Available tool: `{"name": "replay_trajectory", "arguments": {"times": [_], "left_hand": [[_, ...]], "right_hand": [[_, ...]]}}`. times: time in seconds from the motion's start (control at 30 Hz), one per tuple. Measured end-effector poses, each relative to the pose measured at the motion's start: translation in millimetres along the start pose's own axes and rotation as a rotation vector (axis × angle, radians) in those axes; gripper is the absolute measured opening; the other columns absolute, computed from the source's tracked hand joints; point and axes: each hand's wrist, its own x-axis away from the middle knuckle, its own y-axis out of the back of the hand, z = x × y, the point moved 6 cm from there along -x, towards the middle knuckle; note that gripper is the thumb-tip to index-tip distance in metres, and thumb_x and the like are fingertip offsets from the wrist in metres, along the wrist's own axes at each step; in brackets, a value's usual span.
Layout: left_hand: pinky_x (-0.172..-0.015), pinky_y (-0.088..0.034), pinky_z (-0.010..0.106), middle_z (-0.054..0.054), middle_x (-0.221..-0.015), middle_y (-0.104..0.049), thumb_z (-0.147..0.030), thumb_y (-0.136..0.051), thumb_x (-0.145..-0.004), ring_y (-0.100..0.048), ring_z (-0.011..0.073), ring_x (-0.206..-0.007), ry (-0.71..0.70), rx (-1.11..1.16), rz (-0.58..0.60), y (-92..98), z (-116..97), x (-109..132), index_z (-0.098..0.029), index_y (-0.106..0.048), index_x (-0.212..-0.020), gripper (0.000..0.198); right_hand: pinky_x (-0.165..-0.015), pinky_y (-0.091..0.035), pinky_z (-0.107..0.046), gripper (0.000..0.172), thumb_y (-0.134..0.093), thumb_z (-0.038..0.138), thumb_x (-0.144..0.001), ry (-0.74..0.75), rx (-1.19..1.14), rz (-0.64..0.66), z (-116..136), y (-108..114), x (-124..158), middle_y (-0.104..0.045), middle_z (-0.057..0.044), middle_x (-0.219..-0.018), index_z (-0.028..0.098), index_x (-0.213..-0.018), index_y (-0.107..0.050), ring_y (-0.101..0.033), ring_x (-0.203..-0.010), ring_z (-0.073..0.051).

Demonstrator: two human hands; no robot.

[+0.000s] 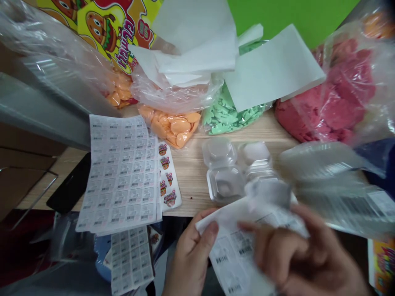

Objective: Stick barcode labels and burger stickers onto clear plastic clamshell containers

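My left hand (197,246) grips the left edge of a sheet of barcode labels (230,255), thumb on top, holding it tilted at the table's front edge. My right hand (293,246) is over the right part of this sheet, its fingers bent and smeared by motion. A blurred greyish, see-through piece (270,193) shows just above those fingers; I cannot tell what it is or whether they hold it. Just behind the sheet, open clear plastic clamshell boxes (226,183) stand on the wooden table (191,176).
More label sheets (120,172) overlap burger stickers (169,197) on the left, beside a black phone-like object (70,185). Bags of orange (175,127), green (234,111) and pink pieces (327,98) line the back, partly under white papers (274,65). Stacked clear plastic containers (336,189) lie right.
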Motion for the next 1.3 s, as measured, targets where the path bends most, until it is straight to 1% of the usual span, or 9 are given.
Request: {"name": "replay_trajectory", "arguments": {"times": [0.13, 0.23, 0.33, 0.43, 0.63, 0.83, 1.0, 1.17, 1.3], "left_hand": [[-0.068, -0.048, 0.024, 0.0, -0.08, -0.069, -0.024, -0.048, -0.091, -0.063, 0.015, -0.073, -0.364, -0.702, 0.07, -4.5, -22.1, -2.5, -0.023, -0.065, -0.093, 0.017], [-0.08, -0.051, 0.031, 0.006, -0.102, -0.066, -0.011, -0.042, -0.089, -0.062, 0.0199, -0.095, -0.745, -1.102, 0.114, -14.9, -32.2, -0.9, -0.022, -0.061, -0.094, 0.022], [-0.092, -0.048, 0.037, 0.009, -0.121, -0.059, -0.004, -0.043, -0.087, -0.052, 0.0229, -0.115, -0.922, -1.318, -0.008, -16.0, -30.1, -4.0, -0.021, -0.059, -0.089, 0.023], [-0.103, -0.04, 0.04, 0.007, -0.133, -0.053, -0.002, -0.041, -0.087, -0.041, 0.0238, -0.126, -0.985, -1.352, -0.058, -15.4, -26.1, -6.0, -0.019, -0.059, -0.088, 0.025], [-0.11, -0.032, 0.04, 0.006, -0.133, -0.056, -0.005, -0.046, -0.083, -0.034, 0.0235, -0.133, -0.974, -1.353, 0.095, -19.1, -29.4, -12.8, -0.018, -0.061, -0.086, 0.02], [-0.112, -0.03, 0.042, 0.005, -0.132, -0.058, -0.007, -0.047, -0.083, -0.04, 0.0229, -0.131, -0.967, -1.41, 0.099, -23.4, -32.5, -22.7, -0.016, -0.064, -0.086, 0.02], [-0.114, -0.029, 0.042, 0.004, -0.134, -0.056, -0.007, -0.047, -0.083, -0.043, 0.0235, -0.128, -0.966, -1.426, 0.106, -20.3, -28.4, -24.4, -0.016, -0.065, -0.084, 0.021], [-0.113, -0.03, 0.039, 0.01, -0.125, -0.063, -0.006, -0.049, -0.083, -0.037, 0.0243, -0.133, -1.074, -1.406, 0.085, -13.2, -7.9, -16.5, -0.013, -0.065, -0.083, 0.018], [-0.115, -0.024, 0.037, 0.011, -0.116, -0.069, -0.006, -0.05, -0.083, -0.026, 0.0225, -0.139, -1.127, -1.418, 0.057, -12.8, 8.8, -5.8, -0.013, -0.066, -0.081, 0.017]], "right_hand": [[-0.077, -0.058, -0.028, 0.063, -0.067, 0.007, -0.076, 0.0, 0.196, -0.338, -13.7, 43.3, -38.5, -0.069, 0.003, -0.078, 0.032, -0.129, -0.046, -0.067, -0.076, -0.015], [-0.069, -0.055, -0.029, 0.065, -0.065, 0.01, -0.077, -0.049, 0.3, -0.207, -39.6, 40.0, -62.8, -0.067, 0.002, -0.078, 0.031, -0.133, -0.041, -0.065, -0.073, -0.014], [-0.073, -0.052, -0.032, 0.063, -0.063, 0.015, -0.08, -0.105, 0.382, -0.145, -57.7, 31.6, -69.0, -0.066, 0.002, -0.081, 0.03, -0.135, -0.038, -0.063, -0.076, -0.015], [-0.069, -0.052, -0.032, 0.062, -0.062, 0.015, -0.081, -0.134, 0.423, -0.16, -62.0, 27.5, -66.6, -0.066, 0.002, -0.082, 0.032, -0.135, -0.038, -0.063, -0.076, -0.015], [-0.069, -0.053, -0.03, 0.061, -0.059, 0.012, -0.082, -0.135, 0.448, -0.133, -62.0, 21.9, -64.8, -0.064, 0.003, -0.083, 0.033, -0.135, -0.038, -0.062, -0.072, -0.013], [-0.072, -0.051, -0.033, 0.065, -0.058, 0.013, -0.085, 0.081, 0.898, -0.036, -53.0, 8.4, -70.2, -0.065, 0.001, -0.089, 0.035, -0.14, -0.03, -0.062, -0.079, -0.017], [-0.085, -0.047, -0.047, 0.073, -0.059, 0.02, -0.085, 0.216, 1.112, -0.168, -45.1, 26.9, -73.5, -0.059, -0.009, -0.115, 0.033, -0.145, -0.021, -0.058, -0.1, -0.026], [-0.096, -0.046, -0.046, 0.097, -0.066, 0.027, -0.081, 0.126, 0.849, 0.317, -59.6, 19.8, -61.5, -0.051, -0.012, -0.134, 0.026, -0.148, 0.004, -0.049, -0.123, -0.025], [-0.097, -0.045, -0.045, 0.097, -0.069, 0.025, -0.078, 0.11, 0.808, 0.367, -59.8, 16.5, -62.3, -0.048, -0.01, -0.136, 0.031, -0.148, 0.0, -0.05, -0.122, -0.024]]}}
